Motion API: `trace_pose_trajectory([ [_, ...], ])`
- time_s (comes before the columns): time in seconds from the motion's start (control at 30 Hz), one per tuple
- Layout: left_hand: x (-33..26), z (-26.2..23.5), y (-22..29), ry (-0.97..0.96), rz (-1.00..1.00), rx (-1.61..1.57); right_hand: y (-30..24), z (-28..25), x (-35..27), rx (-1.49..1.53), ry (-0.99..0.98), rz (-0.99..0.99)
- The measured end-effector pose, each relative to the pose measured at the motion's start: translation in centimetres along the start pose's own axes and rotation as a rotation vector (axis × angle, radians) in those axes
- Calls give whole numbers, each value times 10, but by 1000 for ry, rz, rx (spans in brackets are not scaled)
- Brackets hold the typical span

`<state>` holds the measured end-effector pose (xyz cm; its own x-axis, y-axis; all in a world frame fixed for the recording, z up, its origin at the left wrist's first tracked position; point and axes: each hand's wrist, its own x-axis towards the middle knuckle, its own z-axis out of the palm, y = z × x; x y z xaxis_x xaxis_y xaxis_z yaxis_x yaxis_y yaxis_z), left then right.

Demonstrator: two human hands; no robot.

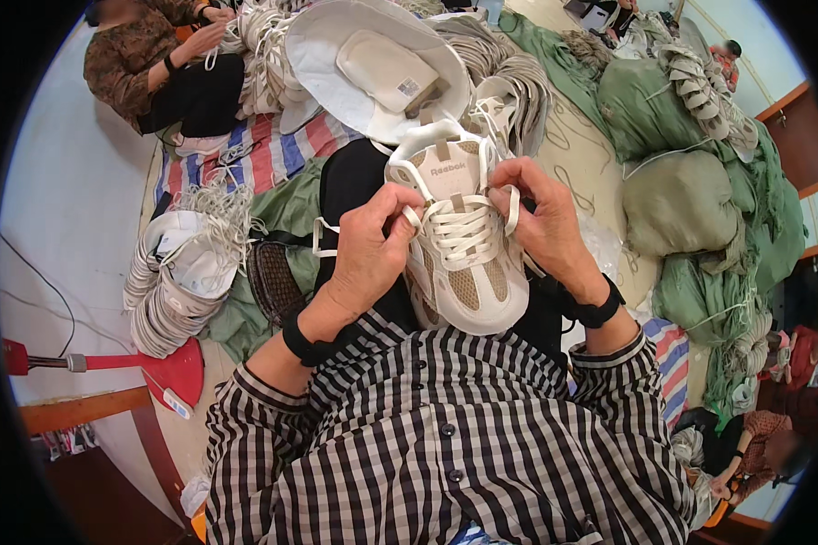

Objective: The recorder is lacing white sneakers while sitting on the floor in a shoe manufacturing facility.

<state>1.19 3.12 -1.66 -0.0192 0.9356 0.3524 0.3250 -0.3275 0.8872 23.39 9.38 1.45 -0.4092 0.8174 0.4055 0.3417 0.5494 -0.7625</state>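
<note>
A cream and beige sneaker (489, 304) rests on my lap with its toe toward me and its tongue standing up. White shoelaces (462, 229) cross its front in several rows. My left hand (369, 247) pinches a shoelace at the left eyelets, and a loose end hangs beside the wrist. On the other side, my right hand (549, 225) pinches the shoelace near the upper right eyelets, where it bends in a loop. The fingertips partly hide the eyelets. Part of another shoe shows beneath the sneaker's left side.
Beyond the sneaker lies a large white shoe upper piece (314, 68). Stacked uppers with loose laces (177, 291) stand at left, near a red dustpan-like object (174, 371). Green sacks (682, 204) line the right. A co-worker (154, 64) handles laces at far left; others sit farther off.
</note>
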Motion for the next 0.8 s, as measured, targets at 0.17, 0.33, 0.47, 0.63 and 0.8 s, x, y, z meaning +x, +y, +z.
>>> trace_pose_trajectory([
  [0.17,14,-4,6,-63,200,167,-5,2,2,-96,11,-104],
  [0.33,25,-3,9,-158,346,359,-11,-4,8,-272,-89,-291],
  [0.47,22,-25,15,-325,130,283,-16,-41,17,-98,-316,-58],
  [0.63,42,-54,23,-252,391,421,-16,-62,37,-92,-218,-87],
  [0.8,77,-49,35,-532,593,613,-26,-40,60,-422,-471,-536],
])
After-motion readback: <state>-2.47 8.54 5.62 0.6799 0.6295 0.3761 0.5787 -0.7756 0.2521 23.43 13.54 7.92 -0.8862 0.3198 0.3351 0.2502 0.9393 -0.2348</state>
